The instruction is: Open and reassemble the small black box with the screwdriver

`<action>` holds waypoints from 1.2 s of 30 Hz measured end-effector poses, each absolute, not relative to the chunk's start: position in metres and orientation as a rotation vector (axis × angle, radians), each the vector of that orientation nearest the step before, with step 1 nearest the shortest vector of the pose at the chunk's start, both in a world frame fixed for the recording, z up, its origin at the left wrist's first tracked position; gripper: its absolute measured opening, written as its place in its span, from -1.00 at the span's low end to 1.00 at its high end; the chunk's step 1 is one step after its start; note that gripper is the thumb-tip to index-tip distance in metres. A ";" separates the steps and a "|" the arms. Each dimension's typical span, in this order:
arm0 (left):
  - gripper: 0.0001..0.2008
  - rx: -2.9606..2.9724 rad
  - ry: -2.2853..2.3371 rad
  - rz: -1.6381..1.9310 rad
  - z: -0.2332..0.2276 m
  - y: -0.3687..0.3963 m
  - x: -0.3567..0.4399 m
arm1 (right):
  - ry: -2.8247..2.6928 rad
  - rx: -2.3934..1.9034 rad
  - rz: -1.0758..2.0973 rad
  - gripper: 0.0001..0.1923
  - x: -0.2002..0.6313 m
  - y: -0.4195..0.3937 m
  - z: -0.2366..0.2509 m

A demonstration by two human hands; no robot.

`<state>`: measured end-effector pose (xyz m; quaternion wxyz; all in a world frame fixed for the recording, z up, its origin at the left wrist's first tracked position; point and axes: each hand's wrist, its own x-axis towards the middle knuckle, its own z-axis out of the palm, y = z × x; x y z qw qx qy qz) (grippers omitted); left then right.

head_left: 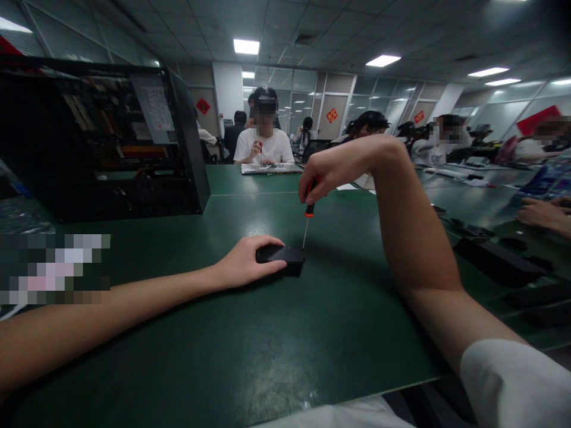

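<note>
A small black rectangular box point(292, 257) rests on the green tabletop point(214, 351). Around its left end my left hand point(250, 261) is closed, thumb along the near side and fingers over the far side. My right hand point(328, 172) is raised above the box's right end, with its fingers wrapped round a screwdriver point(310, 210) that has a black and orange handle. The thin metal shaft points down, and its tip meets the right end of the box. Whether the tip sits in a screw is too small to tell.
An open black computer case point(187, 142) stands at the back left. Black parts point(499, 261) lie along the right side, near another person's hand point(546, 217). Across the table, a person in a white shirt point(265, 145) sits behind a board or tray point(270, 169).
</note>
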<state>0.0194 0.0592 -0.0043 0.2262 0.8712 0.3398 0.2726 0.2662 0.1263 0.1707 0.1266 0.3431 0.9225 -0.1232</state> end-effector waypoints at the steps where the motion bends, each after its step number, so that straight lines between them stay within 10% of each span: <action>1: -0.61 2.401 0.936 0.752 -0.004 0.059 0.019 | 2.694 0.995 -0.372 -0.52 0.268 0.127 0.172; 36: -0.62 2.403 0.931 0.755 -0.003 0.059 0.021 | 2.656 0.999 -0.427 -0.58 0.273 0.134 0.170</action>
